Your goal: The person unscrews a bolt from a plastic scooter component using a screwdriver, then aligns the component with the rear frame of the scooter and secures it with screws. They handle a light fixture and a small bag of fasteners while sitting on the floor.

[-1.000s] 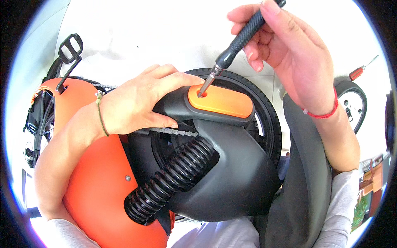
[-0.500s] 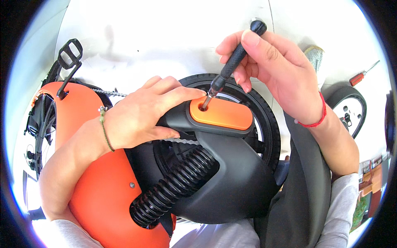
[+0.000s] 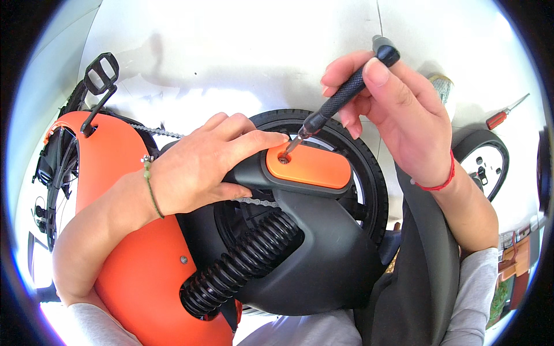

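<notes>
My right hand (image 3: 407, 109) is closed round the black knurled handle of a screwdriver (image 3: 337, 101), which leans up to the right. Its silver tip is at the round hole near the left end of an orange oval cover plate (image 3: 311, 168), where a small screw head shows. Whether the tip sits in the screw cannot be told. That plate is set in a black plastic housing (image 3: 245, 173) on an orange and black bike. My left hand (image 3: 199, 161) grips the housing's left end, with the index finger along the top edge and the thumb underneath.
Below the housing is a black coil spring (image 3: 242, 262) beside the orange body (image 3: 138, 271). A black wheel (image 3: 375, 173) stands behind it and a pedal (image 3: 101, 73) sticks up at left. On the right floor are a red-handled screwdriver (image 3: 497, 120) and a black-rimmed part (image 3: 483, 138).
My right hand has shifted slightly right and down, and the screwdriver leans further right. More of the screw head shows in the hole. My left hand keeps its grip.
</notes>
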`<act>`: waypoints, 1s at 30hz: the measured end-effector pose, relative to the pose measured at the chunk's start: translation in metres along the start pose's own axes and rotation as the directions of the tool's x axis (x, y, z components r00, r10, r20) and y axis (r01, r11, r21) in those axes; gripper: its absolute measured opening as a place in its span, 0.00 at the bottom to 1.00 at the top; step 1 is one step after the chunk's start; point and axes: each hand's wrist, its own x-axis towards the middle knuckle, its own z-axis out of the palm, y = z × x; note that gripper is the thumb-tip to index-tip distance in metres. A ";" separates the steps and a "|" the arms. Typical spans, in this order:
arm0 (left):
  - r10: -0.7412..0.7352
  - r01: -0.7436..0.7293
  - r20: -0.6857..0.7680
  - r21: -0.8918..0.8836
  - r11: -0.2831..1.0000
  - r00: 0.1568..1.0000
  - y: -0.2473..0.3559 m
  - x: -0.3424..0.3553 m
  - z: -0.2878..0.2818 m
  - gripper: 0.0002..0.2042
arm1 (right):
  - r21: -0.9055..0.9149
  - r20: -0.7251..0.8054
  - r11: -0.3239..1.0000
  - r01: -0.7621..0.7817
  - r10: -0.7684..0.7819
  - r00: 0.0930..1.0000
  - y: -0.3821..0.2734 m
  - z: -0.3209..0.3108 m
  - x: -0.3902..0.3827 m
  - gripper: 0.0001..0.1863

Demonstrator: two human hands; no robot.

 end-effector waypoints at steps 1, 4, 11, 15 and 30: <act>-0.004 0.004 0.003 -0.004 1.000 1.000 0.000 0.000 0.000 0.41 | -0.008 -0.006 1.000 0.014 -0.014 1.000 -0.001 -0.001 0.000 0.23; 0.001 -0.002 -0.007 -0.012 1.000 1.000 -0.001 0.000 0.001 0.41 | -0.012 0.014 1.000 0.005 -0.004 1.000 -0.002 -0.002 0.002 0.22; -0.012 0.012 0.007 -0.010 1.000 1.000 0.001 0.000 -0.002 0.41 | 0.042 0.071 0.992 -0.119 0.115 0.991 0.004 0.001 0.009 0.21; -0.016 0.016 0.008 -0.008 1.000 1.000 0.000 -0.001 -0.002 0.40 | 0.015 0.069 0.991 -0.133 0.131 0.989 0.001 0.004 0.012 0.21; -0.009 0.009 -0.007 -0.008 1.000 1.000 -0.001 -0.001 0.000 0.39 | -0.175 -0.006 0.975 -0.139 0.140 0.990 -0.004 0.013 0.012 0.07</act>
